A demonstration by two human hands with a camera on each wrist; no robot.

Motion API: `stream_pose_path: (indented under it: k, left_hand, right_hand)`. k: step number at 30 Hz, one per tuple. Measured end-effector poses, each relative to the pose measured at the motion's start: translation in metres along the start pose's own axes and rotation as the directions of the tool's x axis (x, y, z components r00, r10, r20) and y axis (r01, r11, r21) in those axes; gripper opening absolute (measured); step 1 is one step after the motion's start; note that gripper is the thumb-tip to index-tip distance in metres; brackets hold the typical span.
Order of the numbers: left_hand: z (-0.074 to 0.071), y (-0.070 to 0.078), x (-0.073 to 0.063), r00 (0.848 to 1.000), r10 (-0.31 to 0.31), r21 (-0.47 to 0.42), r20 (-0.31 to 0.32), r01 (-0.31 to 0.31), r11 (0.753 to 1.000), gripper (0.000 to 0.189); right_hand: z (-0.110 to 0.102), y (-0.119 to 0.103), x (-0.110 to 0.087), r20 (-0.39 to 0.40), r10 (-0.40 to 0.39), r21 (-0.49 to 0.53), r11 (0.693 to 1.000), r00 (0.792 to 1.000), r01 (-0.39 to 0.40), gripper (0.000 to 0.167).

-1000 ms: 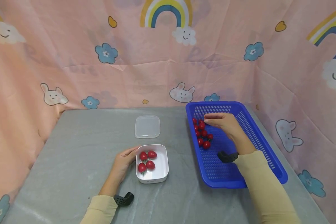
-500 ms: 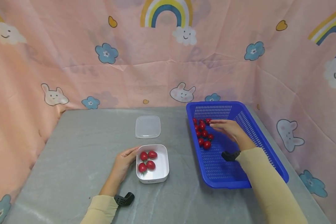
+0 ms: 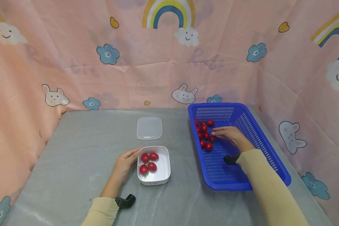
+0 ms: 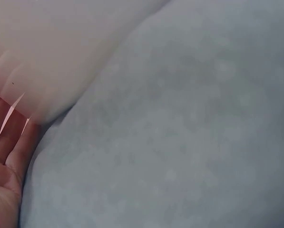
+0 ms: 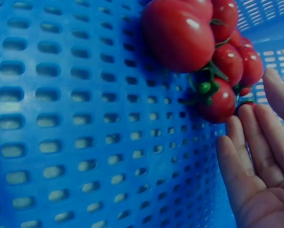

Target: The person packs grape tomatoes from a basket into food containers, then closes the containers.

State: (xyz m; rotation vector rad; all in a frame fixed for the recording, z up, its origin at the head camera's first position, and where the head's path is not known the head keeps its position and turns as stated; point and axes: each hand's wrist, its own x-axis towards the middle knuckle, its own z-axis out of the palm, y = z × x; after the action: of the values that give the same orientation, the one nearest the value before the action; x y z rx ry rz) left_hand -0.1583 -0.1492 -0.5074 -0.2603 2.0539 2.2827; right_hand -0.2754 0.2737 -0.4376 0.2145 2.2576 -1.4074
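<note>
My left hand (image 3: 124,164) rests its fingers against the left side of a small white box (image 3: 163,163) on the table. Inside that box lie several red cherry tomatoes (image 3: 152,166), grouped toward its left. In the left wrist view, the extended fingers (image 4: 25,142) touch the pale box wall (image 4: 61,42). My right hand (image 3: 230,135) is inside the blue basket (image 3: 199,163), just right of a cluster of cherry tomatoes (image 3: 208,146). The right wrist view has its fingers (image 5: 260,142) straight and holding nothing, close to a tomato (image 5: 217,102) with a green stem.
A clear, square lid (image 3: 149,128) lies flat behind the white box. Grey cloth covers the table (image 3: 82,150). A pink patterned curtain (image 3: 147,75) hangs along the back and both sides. The basket's raised walls surround my right hand.
My right hand has drawn back toward me and slightly right inside the basket, uncovering a tomato at the far end of the cluster. The left hand and box stay put.
</note>
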Motion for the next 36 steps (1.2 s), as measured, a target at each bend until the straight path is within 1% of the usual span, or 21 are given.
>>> stream_pose_path:
  k: [3,5,9,15,17,21,28,32,36]
  left_hand:
    - [-0.0003,0.0003,-0.0003,1.0,-0.004,-0.003,0.005,0.004,1.0,0.04]
    - [-0.0004,0.0005,-0.0005,1.0,-0.005,-0.006,0.005,0.005,1.0,0.04]
    - [-0.0008,0.0008,-0.0007,1.0,-0.006,-0.004,0.001,0.006,1.0,0.04]
    - [-0.0009,0.0008,-0.0003,1.0,-0.009,0.009,-0.002,0.009,1.0,0.04]
    - [-0.0009,0.0011,-0.0003,1.0,-0.012,0.006,-0.005,0.012,1.0,0.04]
    - [-0.0009,0.0016,-0.0007,1.0,-0.014,0.004,-0.006,0.014,1.0,0.04]
    - [-0.0013,0.0016,-0.001,1.0,-0.009,-0.001,-0.006,0.009,1.0,0.04]
    - [-0.0011,0.0007,-0.0009,1.0,-0.014,0.002,-0.009,0.014,1.0,0.04]
    - [-0.0007,0.0004,-0.0006,1.0,-0.012,0.008,-0.011,0.012,1.0,0.039]
  right_hand:
    - [0.0008,0.0019,0.0004,-0.013,0.015,-0.007,1.0,1.0,-0.015,0.058]
    - [0.0018,0.0028,0.0013,-0.008,0.007,0.007,1.0,1.0,-0.006,0.058]
    - [0.0037,0.0032,0.0024,0.0,0.014,-0.01,1.0,1.0,-0.014,0.058]
    - [0.0055,0.004,0.0042,-0.004,0.012,-0.11,0.994,1.0,-0.013,0.061]
    - [0.0061,0.0048,0.0051,-0.003,0.0,-0.133,0.991,1.0,0.0,0.061]
    - [0.0078,0.005,0.0052,-0.006,-0.028,-0.145,0.989,1.0,0.027,0.057]
    - [0.0091,0.0039,0.0061,-0.011,-0.097,-0.179,0.979,0.995,0.094,0.051]
    - [0.0084,0.0058,0.0081,-0.022,-0.091,-0.19,0.978,0.996,0.085,0.051]
    - [0.0063,0.0047,0.0068,-0.044,-0.064,-0.205,0.977,0.997,0.054,0.052]
